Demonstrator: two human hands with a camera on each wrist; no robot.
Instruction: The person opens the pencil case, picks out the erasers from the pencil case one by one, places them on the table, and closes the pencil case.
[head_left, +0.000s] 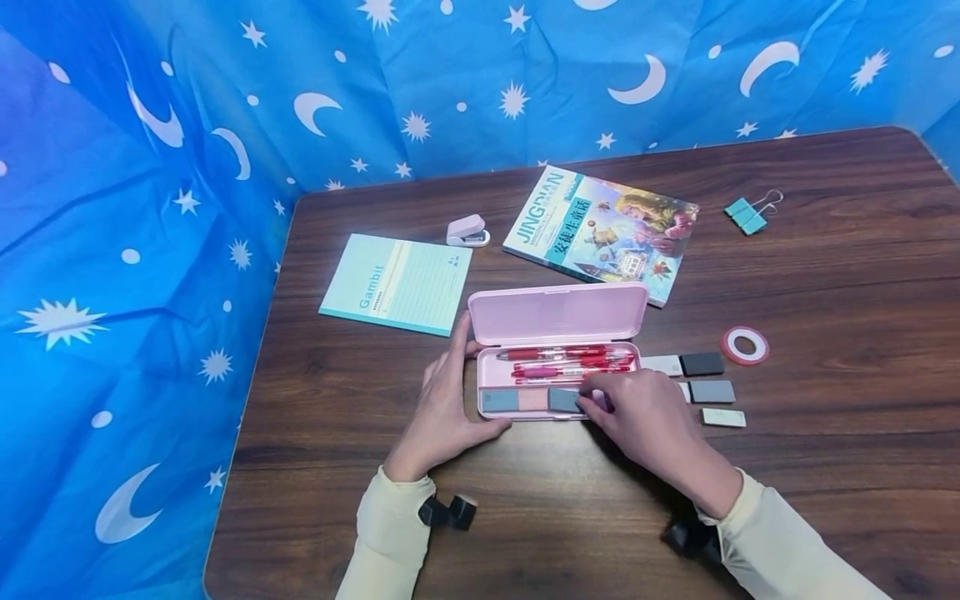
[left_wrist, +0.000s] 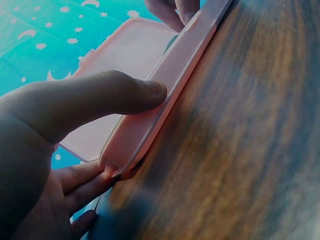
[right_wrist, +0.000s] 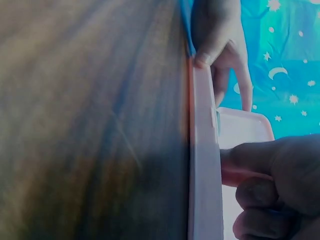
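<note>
Left hand [head_left: 444,406] gripped the left end of the open pink pencil case [head_left: 553,320], thumb on the front edge, fingers round the far side. Right hand [head_left: 647,419] pinched a grey eraser [head_left: 564,401] in the case's front row, fingertips together on it. Case sat mid-table [head_left: 825,500], lid up, red pens [head_left: 570,360] behind the erasers. At 3 o'clock of the case: loose erasers [head_left: 711,391], then a tape roll [head_left: 745,345]. At 11 o'clock: green notebook [head_left: 397,283], small stapler [head_left: 467,231]. At 12: storybook [head_left: 603,232]. At 2, far: teal binder clip [head_left: 747,215].
</note>
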